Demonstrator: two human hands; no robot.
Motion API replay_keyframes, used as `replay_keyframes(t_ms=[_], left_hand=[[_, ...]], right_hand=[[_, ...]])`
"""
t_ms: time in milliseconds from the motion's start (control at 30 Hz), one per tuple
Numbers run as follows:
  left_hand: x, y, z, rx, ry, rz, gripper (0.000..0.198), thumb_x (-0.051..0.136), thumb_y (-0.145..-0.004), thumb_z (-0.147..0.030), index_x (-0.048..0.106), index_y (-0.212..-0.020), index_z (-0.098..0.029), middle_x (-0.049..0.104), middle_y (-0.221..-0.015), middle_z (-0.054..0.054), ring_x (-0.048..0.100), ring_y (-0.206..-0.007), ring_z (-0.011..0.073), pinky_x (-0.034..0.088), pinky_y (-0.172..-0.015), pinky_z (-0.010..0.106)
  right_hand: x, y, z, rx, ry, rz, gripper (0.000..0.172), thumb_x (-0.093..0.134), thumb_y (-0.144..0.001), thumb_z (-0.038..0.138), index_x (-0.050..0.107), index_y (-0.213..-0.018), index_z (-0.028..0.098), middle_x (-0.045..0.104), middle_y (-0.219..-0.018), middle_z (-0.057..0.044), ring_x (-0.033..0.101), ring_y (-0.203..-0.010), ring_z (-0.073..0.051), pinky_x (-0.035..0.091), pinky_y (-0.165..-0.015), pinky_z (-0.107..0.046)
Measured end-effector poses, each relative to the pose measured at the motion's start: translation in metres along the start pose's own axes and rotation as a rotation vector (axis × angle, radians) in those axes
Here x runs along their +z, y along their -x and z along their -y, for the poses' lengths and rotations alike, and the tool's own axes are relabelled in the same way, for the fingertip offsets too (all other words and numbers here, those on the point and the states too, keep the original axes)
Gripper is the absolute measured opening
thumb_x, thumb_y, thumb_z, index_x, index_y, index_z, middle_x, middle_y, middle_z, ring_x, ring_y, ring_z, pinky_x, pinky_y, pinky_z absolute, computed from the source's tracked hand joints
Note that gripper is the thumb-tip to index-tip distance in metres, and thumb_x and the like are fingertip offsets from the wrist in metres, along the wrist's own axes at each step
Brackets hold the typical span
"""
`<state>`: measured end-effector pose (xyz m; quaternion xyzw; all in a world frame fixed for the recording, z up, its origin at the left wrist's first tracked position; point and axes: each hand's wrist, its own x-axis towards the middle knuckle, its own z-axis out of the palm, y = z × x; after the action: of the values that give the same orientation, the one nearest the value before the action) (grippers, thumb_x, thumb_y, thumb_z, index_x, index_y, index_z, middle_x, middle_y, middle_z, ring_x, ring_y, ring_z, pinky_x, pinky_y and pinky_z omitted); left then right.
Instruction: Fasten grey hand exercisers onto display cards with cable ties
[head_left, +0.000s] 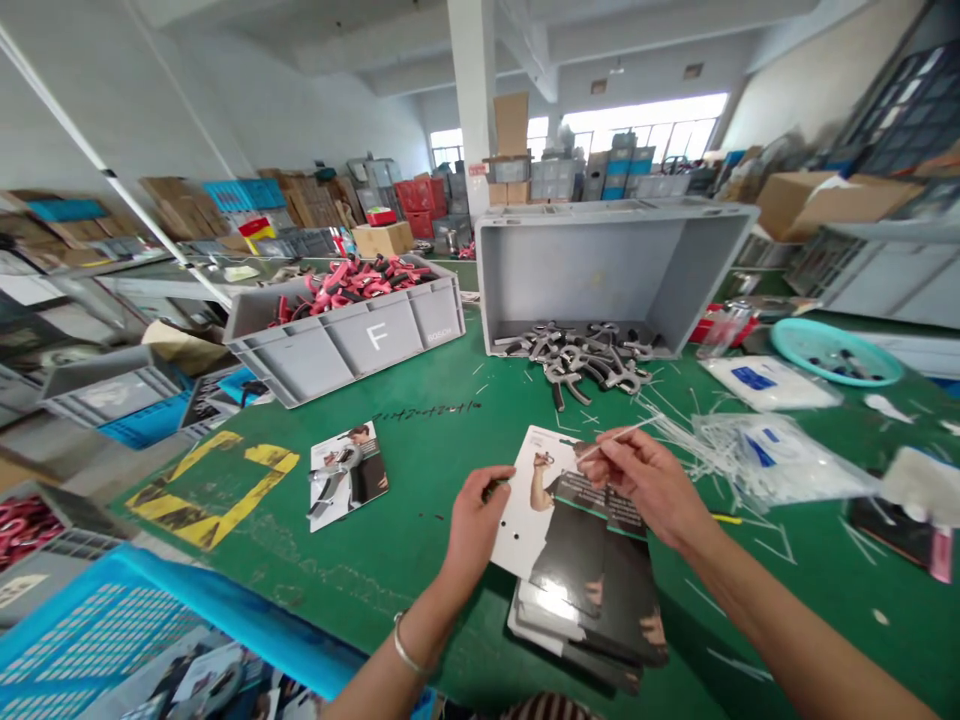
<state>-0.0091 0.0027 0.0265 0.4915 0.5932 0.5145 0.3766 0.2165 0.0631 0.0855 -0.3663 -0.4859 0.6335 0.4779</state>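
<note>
My right hand (pixel 651 478) pinches a thin white cable tie (pixel 626 433) between thumb and fingertips, over the top of a printed card (pixel 525 500). This card lies slanted on a stack of dark printed cards (pixel 615 625). At the card's left edge my left hand (pixel 476 520) has its fingers curled in, with the fingertips on the edge; part of the grip is hidden. Left of it, a separate card with a hand gripper (pixel 345 465) on it lies on the green table (pixel 427 470). Black-and-grey hand grippers (pixel 581 360) spill from a tipped grey crate (pixel 585 270).
A grey crate (pixel 352 335) full of red-and-black hand grippers stands back left. Loose white cable ties (pixel 701 450) and plastic bags (pixel 795 460) lie to the right, before a turquoise tray (pixel 836 352). A blue basket (pixel 202 600) with carded pieces sits front left.
</note>
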Motion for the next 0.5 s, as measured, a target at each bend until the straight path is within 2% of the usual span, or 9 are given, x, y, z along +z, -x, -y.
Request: replay_keyframes(t_ms=[100, 200, 300, 367, 433, 500], left_hand=[[-0.008, -0.001, -0.001, -0.222, 0.175, 0.047, 0.038, 0.072, -0.078, -0.038, 0.065, -0.107, -0.014, 0.069, -0.089, 0.006, 0.064, -0.074, 0.0163, 0.050, -0.065, 0.026], [-0.016, 0.004, -0.003, -0.300, 0.243, 0.153, 0.041, 0.076, -0.074, -0.042, 0.066, -0.100, -0.012, 0.067, -0.076, 0.003, 0.055, -0.055, 0.0105, 0.039, -0.046, 0.019], [-0.028, 0.005, -0.007, -0.289, 0.294, 0.089, 0.033, 0.072, -0.077, -0.042, 0.066, -0.092, -0.013, 0.063, -0.068, -0.001, 0.050, -0.049, 0.0082, 0.033, -0.040, 0.017], [-0.037, 0.002, -0.006, -0.285, 0.310, 0.057, 0.031, 0.072, -0.078, -0.041, 0.065, -0.092, -0.014, 0.060, -0.064, -0.003, 0.046, -0.044, 0.0066, 0.030, -0.037, 0.017], [-0.044, -0.001, -0.001, -0.306, 0.331, 0.081, 0.032, 0.072, -0.078, -0.043, 0.065, -0.093, -0.015, 0.057, -0.061, -0.005, 0.039, -0.039, 0.0049, 0.024, -0.034, 0.017], [-0.045, -0.003, 0.006, -0.330, 0.411, 0.073, 0.033, 0.071, -0.079, -0.045, 0.065, -0.094, -0.016, 0.059, -0.064, -0.004, 0.043, -0.042, 0.0052, 0.029, -0.038, 0.016]], right_hand=[[0.018, -0.009, -0.010, -0.039, 0.034, 0.046, 0.023, 0.067, -0.089, 0.041, 0.056, -0.098, 0.022, 0.072, -0.097, -0.004, 0.069, -0.068, -0.015, 0.058, -0.064, -0.031], [0.032, -0.015, -0.019, -0.024, 0.074, 0.129, 0.024, 0.062, -0.092, 0.044, 0.052, -0.098, 0.023, 0.072, -0.102, -0.005, 0.071, -0.071, -0.016, 0.060, -0.067, -0.034], [0.040, -0.017, -0.024, -0.033, 0.169, 0.173, 0.023, 0.055, -0.096, 0.045, 0.049, -0.101, 0.024, 0.071, -0.105, -0.006, 0.072, -0.075, -0.017, 0.060, -0.069, -0.036], [0.041, -0.019, -0.026, -0.060, 0.316, 0.190, 0.023, 0.050, -0.098, 0.046, 0.051, -0.102, 0.023, 0.071, -0.097, -0.006, 0.071, -0.072, -0.017, 0.060, -0.068, -0.034], [0.041, -0.020, -0.028, -0.089, 0.479, 0.197, 0.025, 0.045, -0.100, 0.046, 0.053, -0.102, 0.023, 0.071, -0.088, -0.005, 0.071, -0.068, -0.017, 0.059, -0.067, -0.033], [0.040, -0.020, -0.031, -0.117, 0.601, 0.207, 0.027, 0.041, -0.102, 0.046, 0.056, -0.103, 0.022, 0.071, -0.086, -0.005, 0.070, -0.069, -0.017, 0.058, -0.070, -0.034]])
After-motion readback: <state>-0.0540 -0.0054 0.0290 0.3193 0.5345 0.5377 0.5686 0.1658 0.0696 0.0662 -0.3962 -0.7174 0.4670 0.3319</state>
